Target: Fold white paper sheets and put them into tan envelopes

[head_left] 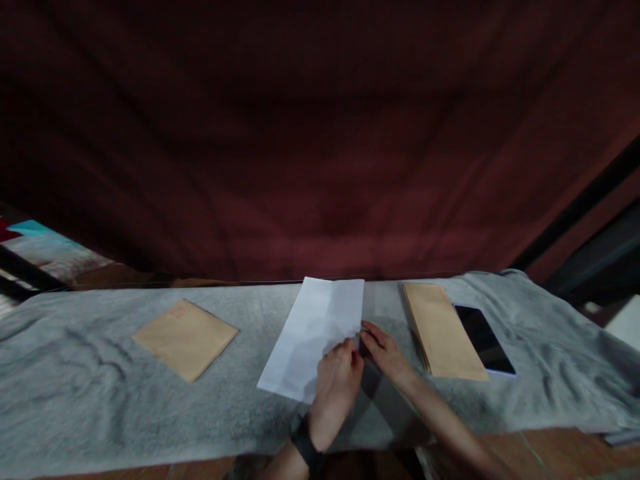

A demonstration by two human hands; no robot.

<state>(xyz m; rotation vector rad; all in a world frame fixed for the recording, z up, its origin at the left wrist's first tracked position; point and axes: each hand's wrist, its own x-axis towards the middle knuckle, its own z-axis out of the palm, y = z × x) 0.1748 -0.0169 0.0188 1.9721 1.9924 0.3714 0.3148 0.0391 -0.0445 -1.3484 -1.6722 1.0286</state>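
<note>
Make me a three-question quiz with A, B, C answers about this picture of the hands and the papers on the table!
1. Where does the dark phone lie?
A. on the single brown envelope at the left
B. beside the stack of brown envelopes, at its right
C. under the white paper

2. What colour is the cloth over the table?
A. grey
B. yellow
C. green

3. What are the two hands doing?
A. both rest on the phone
B. both are lifted off the table
C. both meet at the right edge of the white paper

Answers: 1 B, the phone lies along the stack's right side. 2 A, the cloth is grey under everything. 3 C, the left hand and the right hand touch the sheet's edge with their fingertips close together; a single brown envelope lies untouched at the left.
</note>
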